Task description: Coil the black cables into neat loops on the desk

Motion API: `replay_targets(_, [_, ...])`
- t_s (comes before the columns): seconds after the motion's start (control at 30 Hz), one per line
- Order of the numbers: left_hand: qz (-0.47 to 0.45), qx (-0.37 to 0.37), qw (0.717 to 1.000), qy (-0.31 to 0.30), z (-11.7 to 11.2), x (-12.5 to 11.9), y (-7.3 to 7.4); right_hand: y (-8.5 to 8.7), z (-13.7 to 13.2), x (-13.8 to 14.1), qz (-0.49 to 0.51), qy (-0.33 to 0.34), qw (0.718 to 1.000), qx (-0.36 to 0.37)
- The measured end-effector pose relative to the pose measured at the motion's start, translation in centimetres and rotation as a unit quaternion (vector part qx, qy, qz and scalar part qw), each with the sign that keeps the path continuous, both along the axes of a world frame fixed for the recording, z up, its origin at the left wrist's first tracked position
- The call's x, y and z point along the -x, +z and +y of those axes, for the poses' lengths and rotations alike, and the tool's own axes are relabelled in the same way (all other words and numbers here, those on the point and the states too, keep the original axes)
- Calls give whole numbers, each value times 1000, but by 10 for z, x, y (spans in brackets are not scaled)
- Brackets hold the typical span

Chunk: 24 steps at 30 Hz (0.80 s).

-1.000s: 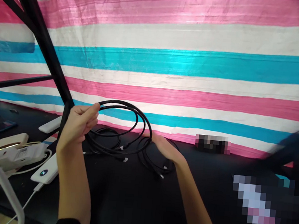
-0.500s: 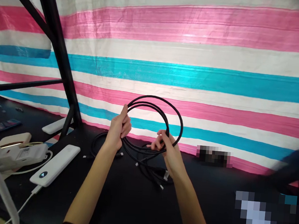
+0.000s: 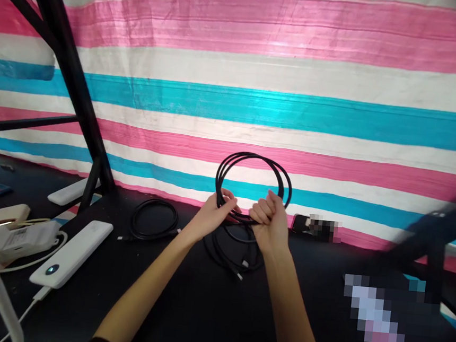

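Both of my hands hold one coiled black cable [image 3: 254,165] upright above the black table [image 3: 207,318]. My left hand [image 3: 212,216] pinches the coil at its lower left, fingers closed round the strands. My right hand [image 3: 270,222] is a fist round the coil's bottom right. Below the hands, more black cable loops [image 3: 229,253] lie on the table with loose plug ends. A second small coiled black cable [image 3: 153,219] lies flat to the left of my left hand.
A white power bank [image 3: 72,253] with a white lead lies at the left, beside a white charger block [image 3: 10,234]. Black metal frame legs [image 3: 67,66] rise at the left. A striped pink, white and blue tarp [image 3: 299,81] hangs behind. A dark stand [image 3: 430,236] crosses the right.
My hands have come together at the bottom of the coil, which is now a smaller, tighter loop. The view has shifted, so the coil sits further right.
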<state>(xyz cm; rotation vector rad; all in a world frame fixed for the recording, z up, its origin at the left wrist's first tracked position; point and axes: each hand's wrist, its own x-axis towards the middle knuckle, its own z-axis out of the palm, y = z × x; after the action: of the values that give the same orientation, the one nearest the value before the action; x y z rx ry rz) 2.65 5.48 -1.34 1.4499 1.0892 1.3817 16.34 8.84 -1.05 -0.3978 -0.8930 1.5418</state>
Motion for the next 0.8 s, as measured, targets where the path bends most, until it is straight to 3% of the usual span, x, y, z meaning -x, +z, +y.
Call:
replay_targets(0.07, [-48,5,999,7,0,0,2,1,2,-2,-60,15,998,29])
replay_targets(0.17, [-33,-11,999,39,0,10,7,2,4,-12,-138,-3,990,38])
replay_targets(0.33, [108,-9,994,3,-2,27,12,5,1,-26,-238,-83,968,-13])
replay_targets(0.47, [130,-37,991,20,-7,20,14,12,-12,-27,-347,-109,928,-80])
replay_targets(0.6, [105,-15,993,46,-12,16,19,20,-21,-34,-318,-104,936,-114])
replay_targets(0.73, [86,-12,995,54,-11,20,20,23,-20,-41,-227,-158,955,-105])
replay_targets(0.8, [104,-53,987,112,-8,19,17,24,-19,-41,-171,-189,962,-102])
